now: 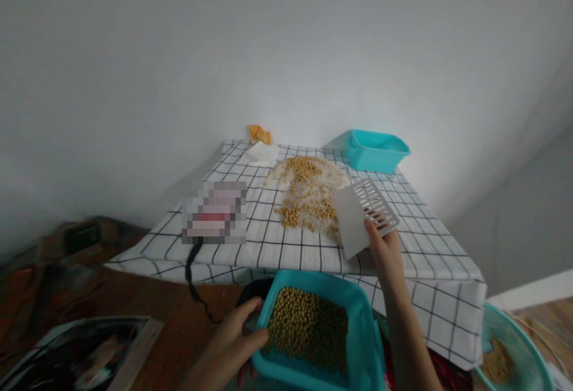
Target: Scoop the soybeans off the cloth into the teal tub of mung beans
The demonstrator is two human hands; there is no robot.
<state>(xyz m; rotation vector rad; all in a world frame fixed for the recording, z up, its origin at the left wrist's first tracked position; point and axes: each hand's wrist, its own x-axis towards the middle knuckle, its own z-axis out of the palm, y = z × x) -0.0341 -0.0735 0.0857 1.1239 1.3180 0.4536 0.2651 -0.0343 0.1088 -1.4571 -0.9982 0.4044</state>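
Scraper (351,221) held at its slotted end by the right hand (382,240), over the surface (268,254), beside scattered beans (308,207). Judged light, thin, fairly stiff; the slots should offer good purchase. Left hand (233,334) grips the near tub (363,337) at its left rim; bean-laden, probably weighty, smooth-walled, best supported from both sides.

no txt legible, no nos., afaict, blurry view

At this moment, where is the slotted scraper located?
In the head view, the scraper is right of centre, held in the right hand over the checked cloth, beside the loose beans.
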